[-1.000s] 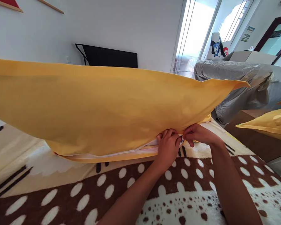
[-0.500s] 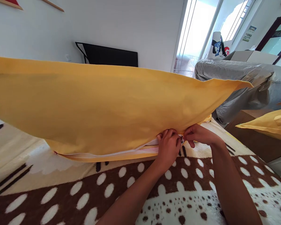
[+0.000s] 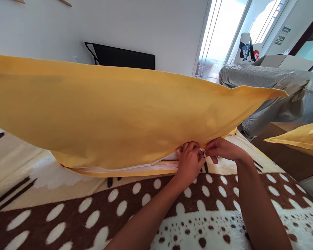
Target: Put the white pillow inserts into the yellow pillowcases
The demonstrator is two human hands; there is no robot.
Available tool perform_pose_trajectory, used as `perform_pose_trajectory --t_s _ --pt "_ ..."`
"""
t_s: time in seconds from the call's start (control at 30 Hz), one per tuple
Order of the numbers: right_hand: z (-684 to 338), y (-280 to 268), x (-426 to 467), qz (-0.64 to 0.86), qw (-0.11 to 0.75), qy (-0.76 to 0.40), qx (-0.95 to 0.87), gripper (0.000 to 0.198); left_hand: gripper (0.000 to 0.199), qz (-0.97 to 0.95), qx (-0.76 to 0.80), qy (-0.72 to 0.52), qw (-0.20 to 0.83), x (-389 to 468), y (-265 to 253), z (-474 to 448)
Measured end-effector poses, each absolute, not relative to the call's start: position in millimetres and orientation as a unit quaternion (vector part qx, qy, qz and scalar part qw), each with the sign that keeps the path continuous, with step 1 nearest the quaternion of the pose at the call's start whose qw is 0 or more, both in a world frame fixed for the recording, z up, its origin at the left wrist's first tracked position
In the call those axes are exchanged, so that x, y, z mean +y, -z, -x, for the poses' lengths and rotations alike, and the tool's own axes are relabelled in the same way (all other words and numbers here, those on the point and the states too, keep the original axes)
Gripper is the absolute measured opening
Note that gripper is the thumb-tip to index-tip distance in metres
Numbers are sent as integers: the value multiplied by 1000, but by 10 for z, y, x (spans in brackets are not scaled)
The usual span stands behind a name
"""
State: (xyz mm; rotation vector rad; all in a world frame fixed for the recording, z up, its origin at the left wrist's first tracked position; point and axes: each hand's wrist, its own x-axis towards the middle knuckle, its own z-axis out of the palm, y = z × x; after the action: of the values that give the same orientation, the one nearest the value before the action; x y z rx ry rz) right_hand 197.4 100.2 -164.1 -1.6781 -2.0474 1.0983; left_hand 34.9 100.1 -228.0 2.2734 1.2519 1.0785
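Since the earlier frame, the yellow cushion (image 3: 135,114) sits higher in view (mostly a tilt of the head, it seems), while both hands keep nearly the same place. The cushion rests on the spotted blanket (image 3: 136,188), its long opening facing the person, a pale strip (image 3: 130,169) along the lip. The left hand (image 3: 189,161) has its fingers bent over that lip, gripping the cloth. The right hand (image 3: 225,150), just beside it, has thumb and forefinger pressed together, apparently pinching a small dark piece (image 3: 204,155); the rest is hidden. Loose cloth beside the strip could snag there, and if the left fingers slacken, the lip could sag and the pinch slip.
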Motion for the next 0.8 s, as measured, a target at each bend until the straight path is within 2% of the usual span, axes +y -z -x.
perform_pose_trajectory --t_s 0.8 --pt "-1970 1642 1000 579 146 -393 -700 19 8 -801 436 -379 154 979 2304 -348"
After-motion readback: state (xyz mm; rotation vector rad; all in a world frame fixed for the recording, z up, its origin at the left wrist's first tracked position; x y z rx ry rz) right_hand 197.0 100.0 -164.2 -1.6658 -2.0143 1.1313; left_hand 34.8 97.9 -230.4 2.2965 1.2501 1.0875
